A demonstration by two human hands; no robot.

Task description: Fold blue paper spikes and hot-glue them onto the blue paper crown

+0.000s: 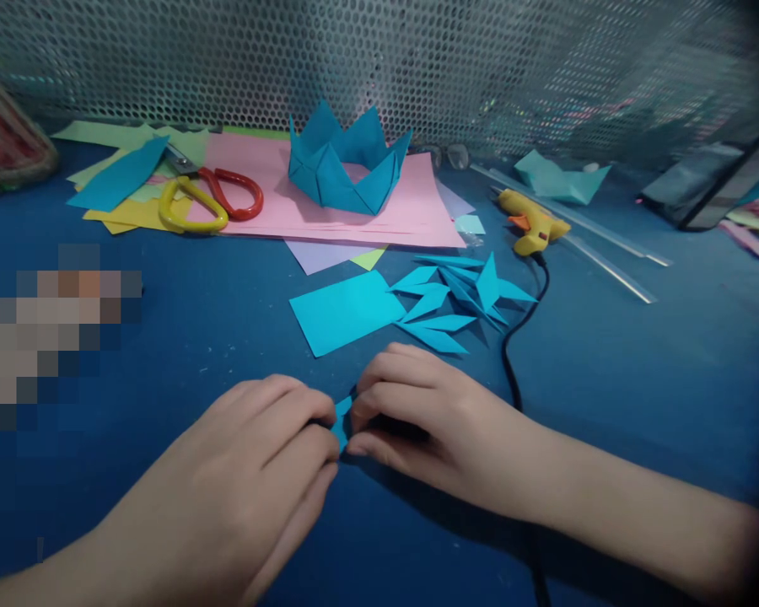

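Observation:
Between my two hands is a small piece of blue paper (342,424), mostly hidden by the fingers. My left hand (253,468) closes on its left side, and my right hand (417,413) pinches it from the right. Just beyond the fingers lies a flat blue paper rectangle (345,312). Beside that rectangle are several folded, pointed blue paper pieces (446,316), some overlapping. Farther back, a folded blue paper crown (351,164) stands upright on pink sheets (423,215).
Scissors (212,202) with yellow and red handles lie on coloured paper at back left. A yellow glue gun (531,221) with a black cable (509,362) and clear glue sticks (613,270) are at right. A perforated metal panel (228,67) stands behind. Something pixelated (51,329) is at left.

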